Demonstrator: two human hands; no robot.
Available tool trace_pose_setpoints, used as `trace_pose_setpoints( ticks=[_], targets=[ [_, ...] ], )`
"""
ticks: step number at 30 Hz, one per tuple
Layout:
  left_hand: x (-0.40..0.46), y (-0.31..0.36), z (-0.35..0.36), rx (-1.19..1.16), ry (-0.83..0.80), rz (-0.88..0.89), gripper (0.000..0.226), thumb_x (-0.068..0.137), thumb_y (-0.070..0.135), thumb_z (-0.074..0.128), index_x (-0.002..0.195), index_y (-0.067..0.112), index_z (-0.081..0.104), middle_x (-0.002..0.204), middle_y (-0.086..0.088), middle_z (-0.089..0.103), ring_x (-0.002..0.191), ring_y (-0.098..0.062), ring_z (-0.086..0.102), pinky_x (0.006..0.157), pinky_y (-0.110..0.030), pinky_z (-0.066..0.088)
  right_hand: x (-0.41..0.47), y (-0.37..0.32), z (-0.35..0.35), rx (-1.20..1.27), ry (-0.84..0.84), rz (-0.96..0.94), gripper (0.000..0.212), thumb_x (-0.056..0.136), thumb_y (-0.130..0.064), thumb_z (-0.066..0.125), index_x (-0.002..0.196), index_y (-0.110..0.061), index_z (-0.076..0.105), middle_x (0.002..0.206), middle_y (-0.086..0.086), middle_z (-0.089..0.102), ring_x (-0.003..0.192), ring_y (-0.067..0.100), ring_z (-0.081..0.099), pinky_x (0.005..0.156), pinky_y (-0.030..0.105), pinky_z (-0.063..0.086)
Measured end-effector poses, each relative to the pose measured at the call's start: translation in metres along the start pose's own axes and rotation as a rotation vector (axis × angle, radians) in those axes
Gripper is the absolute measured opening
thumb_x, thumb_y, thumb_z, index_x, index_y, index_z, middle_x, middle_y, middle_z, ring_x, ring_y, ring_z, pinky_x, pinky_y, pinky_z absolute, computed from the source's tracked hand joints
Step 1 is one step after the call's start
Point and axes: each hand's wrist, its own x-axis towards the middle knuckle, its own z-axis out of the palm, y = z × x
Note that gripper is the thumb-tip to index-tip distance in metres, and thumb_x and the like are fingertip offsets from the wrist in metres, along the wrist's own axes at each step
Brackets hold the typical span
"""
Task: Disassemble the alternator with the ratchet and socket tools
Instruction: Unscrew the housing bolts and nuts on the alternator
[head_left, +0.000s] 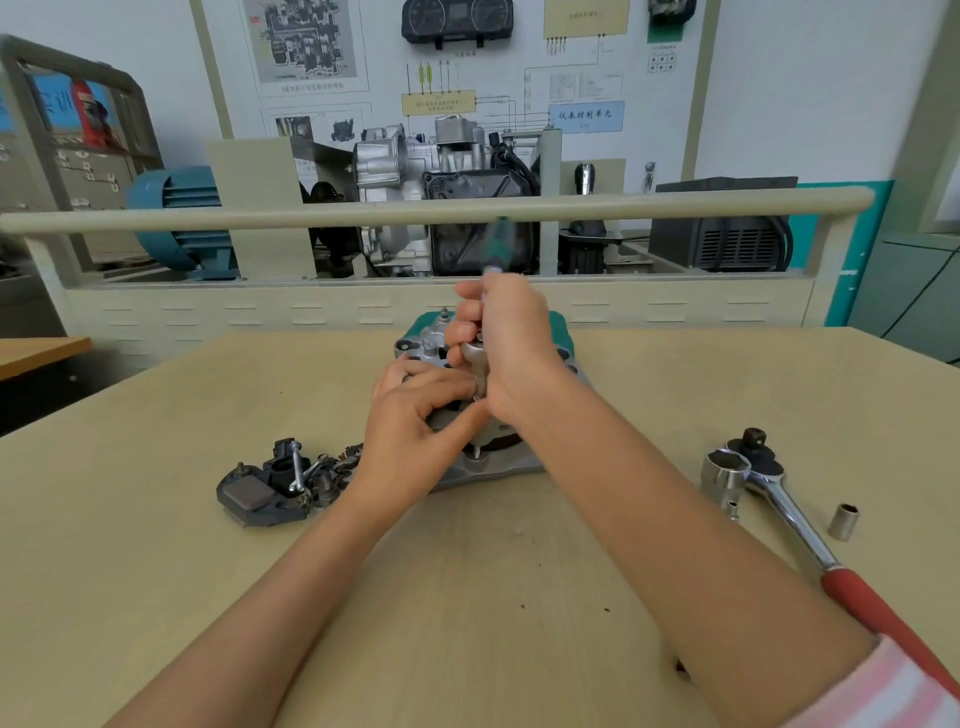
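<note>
With the alternator (470, 457) mid-table, the right hand (511, 343) grips a green-handled ratchet (480, 364) while the left hand's (415, 415) fingers pinch its socket, which might slip off if it tilts.

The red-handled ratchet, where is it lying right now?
In the head view the red-handled ratchet lies unused on the table, right of the alternator, its head against a large socket and a small socket just beside it.
</note>
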Motion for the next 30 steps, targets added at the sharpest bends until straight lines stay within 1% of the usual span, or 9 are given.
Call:
trace_pose_setpoints(
  ticks=[3, 9, 12, 15, 18, 20, 23, 27, 30],
  targets=[
    [-0.001, 0.0, -0.001, 0.037, -0.01, -0.035, 0.029, 0.08, 0.04, 0.059, 0.08, 0.015, 0.074, 0.08, 0.017, 0.064, 0.094, -0.014, 0.047, 0.094, -0.032, 0.031, 0.008, -0.012, -0.002, -0.281, -0.275, 0.181, 0.034, 0.101, -0.024, 0.033, 0.078, -0.009, 0.053, 0.039, -0.01, 0.032, 0.025, 0.002, 0.028, 0.031, 0.011, 0.025],
    [0.0, 0.0, -0.001, 0.009, -0.003, -0.067, 0.011, 0.081, 0.026, 0.066, 0.087, 0.021, 0.074, 0.089, 0.029, 0.055, 0.1, -0.004, 0.042, 0.095, -0.025, 0.03, 0.023, -0.023, -0.003, -0.504, -0.734, 0.449, 0.033, 0.101, -0.029, 0.035, 0.091, -0.008, 0.059, 0.038, -0.012, 0.03, 0.027, -0.001, 0.025, 0.032, 0.013, 0.02],
    [0.0, -0.003, -0.002, -0.049, -0.001, -0.058, 0.013, 0.08, 0.016, 0.07, 0.092, 0.018, 0.075, 0.089, 0.039, 0.055, 0.104, 0.009, 0.039, 0.099, -0.026, 0.031, 0.025, -0.023, -0.005, -0.488, -0.811, 0.487, 0.034, 0.101, -0.03, 0.034, 0.093, -0.007, 0.058, 0.037, -0.013, 0.031, 0.026, -0.001, 0.026, 0.03, 0.012, 0.021],
    [0.0, -0.002, -0.003, -0.042, -0.021, -0.037, 0.012, 0.08, 0.027, 0.069, 0.084, 0.018, 0.076, 0.082, 0.022, 0.063, 0.101, 0.0, 0.042, 0.096, -0.028, 0.034, 0.021, -0.021, -0.006, -0.42, -0.745, 0.446, 0.034, 0.101, -0.03, 0.034, 0.089, -0.008, 0.057, 0.037, -0.012, 0.031, 0.026, -0.001, 0.026, 0.029, 0.012, 0.024],
    [-0.001, -0.002, -0.003, -0.025, -0.029, -0.033, 0.017, 0.078, 0.03, 0.063, 0.073, 0.019, 0.074, 0.074, 0.004, 0.067, 0.096, -0.012, 0.046, 0.092, -0.031, 0.035, 0.013, -0.009, -0.005, -0.266, -0.463, 0.225, 0.031, 0.101, -0.031, 0.037, 0.079, -0.012, 0.05, 0.036, -0.011, 0.033, 0.027, 0.0, 0.029, 0.03, 0.013, 0.025],
    [-0.002, 0.0, -0.003, -0.029, -0.022, -0.027, 0.014, 0.079, 0.026, 0.061, 0.069, 0.032, 0.069, 0.071, 0.015, 0.067, 0.09, -0.014, 0.047, 0.089, -0.032, 0.035, 0.007, 0.005, -0.003, -0.121, -0.159, -0.042, 0.033, 0.102, -0.03, 0.035, 0.076, -0.013, 0.047, 0.038, -0.011, 0.035, 0.028, 0.002, 0.032, 0.033, 0.014, 0.027],
    [-0.002, 0.003, -0.004, -0.039, 0.005, -0.04, 0.037, 0.076, 0.019, 0.06, 0.067, 0.054, 0.053, 0.065, 0.035, 0.059, 0.085, 0.002, 0.042, 0.083, -0.032, 0.034, 0.001, 0.019, -0.003, 0.218, 0.153, -0.276, 0.036, 0.104, -0.029, 0.023, 0.076, -0.013, 0.039, 0.048, -0.003, 0.038, 0.032, 0.007, 0.037, 0.036, 0.016, 0.033],
    [-0.002, 0.001, -0.002, -0.041, -0.005, -0.046, 0.027, 0.076, 0.023, 0.059, 0.068, 0.049, 0.056, 0.065, 0.031, 0.056, 0.086, 0.001, 0.043, 0.088, -0.033, 0.034, 0.003, 0.015, -0.005, 0.302, 0.138, -0.188, 0.036, 0.104, -0.031, 0.022, 0.075, -0.013, 0.036, 0.053, 0.0, 0.037, 0.033, 0.01, 0.037, 0.039, 0.018, 0.033],
    [-0.001, 0.0, -0.001, 0.0, -0.021, -0.035, 0.015, 0.079, 0.028, 0.059, 0.072, 0.022, 0.071, 0.073, 0.018, 0.065, 0.087, -0.009, 0.045, 0.092, -0.035, 0.034, 0.007, 0.008, -0.006, 0.153, 0.027, -0.068, 0.035, 0.103, -0.03, 0.026, 0.074, -0.015, 0.039, 0.041, -0.006, 0.037, 0.028, 0.007, 0.033, 0.037, 0.014, 0.029]
  ],
)
